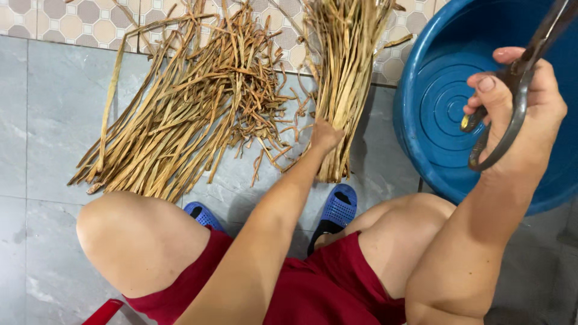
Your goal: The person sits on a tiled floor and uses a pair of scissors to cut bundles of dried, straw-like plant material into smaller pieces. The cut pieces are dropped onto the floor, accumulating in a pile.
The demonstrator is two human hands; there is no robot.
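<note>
Left hand sits mid-frame, arm stretched fwd, fingers curled into the lower end of a bundle of dried strips that runs up to the top edge, just right of centre. Grip looks closed on the strips, though fingertips are hidden in the bundle.

Right hand is at the right of the frame, raised over the blue basin, fingers wrapped tight thru/around the handles of big dark metal scissors. Blades run off the upper right corner, so can't tell if they're apart or together.

Upper left to centre: a bigger loose pile of dried strips, fanned out on the grey tile floor, w/ a few short curly bits scattered btwn pile and bundle. Patterned tiles along the top edge.

Lower frame: person's bare knees, red shorts, blue slippers just below the bundle's end. Small red object at the bottom left edge, too cut off to tell what.
</note>
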